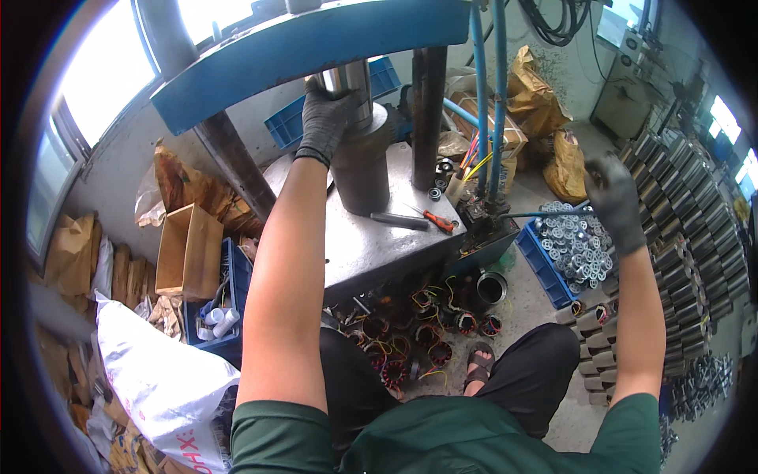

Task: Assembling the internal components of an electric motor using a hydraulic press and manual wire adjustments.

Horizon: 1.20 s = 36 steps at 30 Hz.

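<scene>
My left hand (pixel 326 120), in a dark grey glove, is wrapped against the side of a shiny metal cylinder (pixel 358 83) under the blue press beam (pixel 316 59). Beneath it a wider grey metal cylinder with a flange (pixel 362 174) stands upright on the steel press table (pixel 347 245). My right hand (pixel 617 204), gloved too, is raised at the right with its fingers curled. The tip of a thin blue lever (pixel 549 213) meets that hand's outline; what the fingers hold, if anything, is hidden. A dark bar (pixel 399 220) and an orange-handled screwdriver (pixel 439 222) lie on the table.
Dark press columns (pixel 426 118) flank the work. A blue crate of round metal parts (pixel 572 253) sits on the floor at the right, beside stacked metal cylinders (pixel 687 213). Wound stators (pixel 426 332) lie below the table. A white sack (pixel 162 371) and wooden box (pixel 189 251) are at left.
</scene>
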Each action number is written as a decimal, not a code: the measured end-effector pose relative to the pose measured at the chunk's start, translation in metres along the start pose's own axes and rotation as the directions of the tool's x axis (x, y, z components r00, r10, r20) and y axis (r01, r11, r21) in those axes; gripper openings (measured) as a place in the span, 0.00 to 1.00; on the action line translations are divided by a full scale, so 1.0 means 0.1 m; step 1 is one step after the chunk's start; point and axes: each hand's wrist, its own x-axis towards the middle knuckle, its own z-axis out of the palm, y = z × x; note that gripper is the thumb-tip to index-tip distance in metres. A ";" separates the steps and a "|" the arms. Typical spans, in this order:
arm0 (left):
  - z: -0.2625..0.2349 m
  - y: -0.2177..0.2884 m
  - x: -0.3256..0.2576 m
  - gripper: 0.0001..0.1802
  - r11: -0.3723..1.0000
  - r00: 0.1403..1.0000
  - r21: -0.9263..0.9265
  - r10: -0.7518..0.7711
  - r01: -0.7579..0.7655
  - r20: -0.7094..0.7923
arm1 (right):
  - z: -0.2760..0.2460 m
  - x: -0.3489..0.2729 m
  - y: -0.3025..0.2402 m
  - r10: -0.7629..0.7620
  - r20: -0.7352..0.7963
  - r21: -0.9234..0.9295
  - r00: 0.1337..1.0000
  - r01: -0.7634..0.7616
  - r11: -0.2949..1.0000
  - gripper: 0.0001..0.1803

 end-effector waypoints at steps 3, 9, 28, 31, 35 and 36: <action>-0.03 0.00 -0.02 0.41 0.992 0.996 -0.093 0.083 -0.081 0.015 | 0.20 0.48 0.00 0.010 -0.113 -0.017 0.993 -0.012 1.000 0.15; 0.01 0.00 -0.05 0.39 0.983 0.994 -0.145 -0.105 0.109 0.030 | 0.38 0.93 0.12 -0.040 -0.210 -0.062 0.977 0.028 0.998 0.26; -0.35 -0.07 -2.22 0.34 0.760 0.937 -0.599 -0.346 0.252 -0.044 | 0.09 0.88 -0.06 0.224 0.124 -0.208 0.967 -0.195 0.958 0.39; -0.30 -0.04 -2.48 0.33 0.416 0.782 -0.823 -0.621 0.387 0.054 | 0.02 0.77 -0.07 0.289 0.061 -0.261 0.955 -0.265 0.928 0.51; -0.40 -0.02 -2.51 0.28 0.110 0.729 -0.875 -0.607 0.472 0.317 | -0.15 0.41 -0.21 0.231 0.077 -0.126 0.970 -0.220 0.967 0.48; -0.33 0.01 -2.50 0.28 0.152 0.728 -0.868 -0.623 0.473 0.288 | -0.18 0.22 -0.14 0.173 0.059 -0.108 0.983 -0.166 0.980 0.45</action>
